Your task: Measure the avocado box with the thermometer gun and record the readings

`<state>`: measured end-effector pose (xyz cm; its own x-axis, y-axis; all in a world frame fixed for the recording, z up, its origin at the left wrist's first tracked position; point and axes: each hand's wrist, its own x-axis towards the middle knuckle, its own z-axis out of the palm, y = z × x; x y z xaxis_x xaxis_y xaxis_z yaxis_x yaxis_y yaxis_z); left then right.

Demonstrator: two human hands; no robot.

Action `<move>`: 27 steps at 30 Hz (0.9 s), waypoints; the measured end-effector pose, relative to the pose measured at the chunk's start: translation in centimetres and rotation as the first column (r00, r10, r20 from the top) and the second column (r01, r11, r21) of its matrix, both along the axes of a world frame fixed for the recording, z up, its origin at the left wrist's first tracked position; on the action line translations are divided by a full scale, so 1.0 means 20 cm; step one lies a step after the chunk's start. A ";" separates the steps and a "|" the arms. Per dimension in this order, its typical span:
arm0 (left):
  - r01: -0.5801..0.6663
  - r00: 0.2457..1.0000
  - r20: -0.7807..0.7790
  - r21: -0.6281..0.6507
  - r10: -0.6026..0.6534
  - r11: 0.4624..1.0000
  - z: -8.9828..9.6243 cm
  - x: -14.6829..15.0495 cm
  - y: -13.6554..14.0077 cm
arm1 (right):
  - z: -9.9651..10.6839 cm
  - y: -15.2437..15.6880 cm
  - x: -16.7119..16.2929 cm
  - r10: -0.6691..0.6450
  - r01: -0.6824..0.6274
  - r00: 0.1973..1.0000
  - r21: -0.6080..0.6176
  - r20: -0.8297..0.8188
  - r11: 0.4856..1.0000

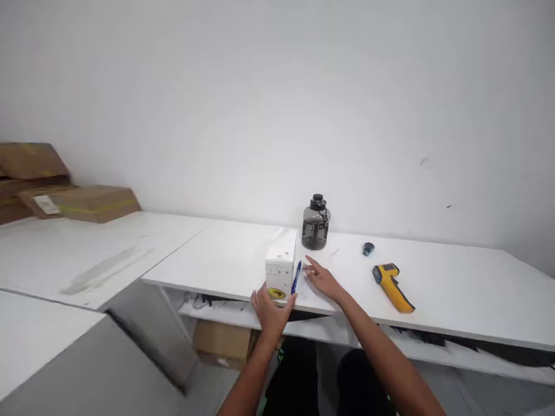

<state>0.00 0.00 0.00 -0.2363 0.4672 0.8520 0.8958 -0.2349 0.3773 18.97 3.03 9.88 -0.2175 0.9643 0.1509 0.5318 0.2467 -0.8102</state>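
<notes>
A small white box (281, 263) stands at the near edge of the white table (455, 289), left of a blue pen (296, 278). The left hand (269, 309) cups the box's near face, fingers loosely spread; the right hand (323, 280) lies flat and open just right of the pen. The box looks light, stiff cardboard, probably easiest gripped by its two side faces.

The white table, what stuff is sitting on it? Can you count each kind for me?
On the white table:
White box: 1
Blue pen: 1
Dark water jug: 1
Yellow thermometer gun: 1
Small dark object: 1
Total: 5
The left hand touches the box; the right hand lies beside the pen.
</notes>
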 end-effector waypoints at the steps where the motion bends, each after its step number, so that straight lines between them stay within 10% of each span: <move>1: 0.009 1.000 0.001 -0.003 -0.009 1.000 0.00 0.00 0.00 | 0.02 -0.04 0.04 -0.056 0.052 0.997 0.069 0.052 0.996; 4: 0.035 0.999 0.031 -0.016 -0.035 0.999 0.01 -0.01 0.01 | 0.09 -0.16 0.17 -0.288 0.228 0.926 0.244 0.245 0.942; 8: 0.074 0.990 0.125 -0.047 -0.068 0.996 0.02 -0.01 0.01 | 0.14 -0.30 0.41 -0.641 0.498 0.558 0.405 0.527 0.767; 12: 0.075 0.989 0.132 -0.062 -0.067 0.995 0.03 -0.01 0.02 | 0.11 -0.36 0.63 -0.710 0.705 0.294 0.357 0.640 0.613; 21: 0.073 0.990 0.125 -0.065 -0.064 0.995 0.03 -0.01 0.01 | 0.02 -0.33 0.79 -0.671 0.832 0.399 0.062 0.624 0.552; 27: 0.171 0.874 0.475 -0.099 -0.104 0.980 0.12 0.01 -0.01 | 0.04 -0.32 0.83 -0.615 0.811 0.487 -0.060 0.620 0.582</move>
<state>0.11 -0.20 2.33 -0.5150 0.6255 0.5861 0.5704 -0.2603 0.7790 35.61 -3.39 10.63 0.6275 0.7750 -0.0752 0.7213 -0.6150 -0.3185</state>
